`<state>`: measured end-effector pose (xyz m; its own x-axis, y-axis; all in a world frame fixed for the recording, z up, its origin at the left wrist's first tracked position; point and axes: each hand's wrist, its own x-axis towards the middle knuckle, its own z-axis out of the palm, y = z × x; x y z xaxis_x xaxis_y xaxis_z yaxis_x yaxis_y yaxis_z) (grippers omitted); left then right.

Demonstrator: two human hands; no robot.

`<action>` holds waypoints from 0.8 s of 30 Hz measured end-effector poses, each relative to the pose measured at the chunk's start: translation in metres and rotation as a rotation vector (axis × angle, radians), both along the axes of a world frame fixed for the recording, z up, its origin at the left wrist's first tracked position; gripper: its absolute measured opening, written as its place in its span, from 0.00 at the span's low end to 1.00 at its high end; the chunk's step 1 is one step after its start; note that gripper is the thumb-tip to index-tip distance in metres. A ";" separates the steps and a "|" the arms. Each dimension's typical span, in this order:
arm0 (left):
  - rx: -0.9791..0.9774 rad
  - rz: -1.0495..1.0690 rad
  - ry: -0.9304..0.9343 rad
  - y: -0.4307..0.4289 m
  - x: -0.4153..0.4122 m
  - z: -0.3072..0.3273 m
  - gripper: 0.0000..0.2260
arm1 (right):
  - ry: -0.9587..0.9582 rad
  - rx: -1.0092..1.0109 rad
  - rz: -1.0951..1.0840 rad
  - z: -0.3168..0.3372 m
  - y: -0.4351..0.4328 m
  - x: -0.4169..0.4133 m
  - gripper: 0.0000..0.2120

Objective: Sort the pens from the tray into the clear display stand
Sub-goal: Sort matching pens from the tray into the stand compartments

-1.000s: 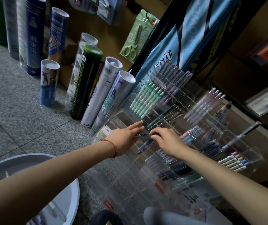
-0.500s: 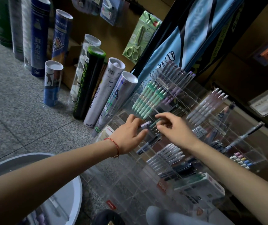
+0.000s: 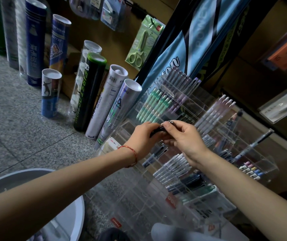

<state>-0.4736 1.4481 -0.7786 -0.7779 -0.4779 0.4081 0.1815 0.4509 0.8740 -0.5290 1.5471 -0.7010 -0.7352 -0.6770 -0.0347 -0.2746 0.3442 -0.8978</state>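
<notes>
Floor (image 3: 14, 122) speckled grey, clear stand (image 3: 198, 106) on it — left hand (image 3: 143, 139), right hand (image 3: 188, 142) both pinching dark pen (image 3: 157, 130)

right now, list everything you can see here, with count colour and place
clear display stand: one, transparent, centre right
green pens: one row, mint, upper left slots of the stand
purple pens: one row, top slots
dark pen: one, black, held between both hands
tubes: several, mixed colours, by the wall
scissors: one pair, green, packed, hanging on the wall
tray: one, white, lower left
left hand: red string at wrist, grips the dark pen
right hand: pinches its top end
</notes>
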 end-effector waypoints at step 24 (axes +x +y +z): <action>-0.791 -0.014 -0.325 -0.027 -0.016 -0.055 0.25 | 0.538 0.428 0.012 -0.036 0.008 -0.042 0.05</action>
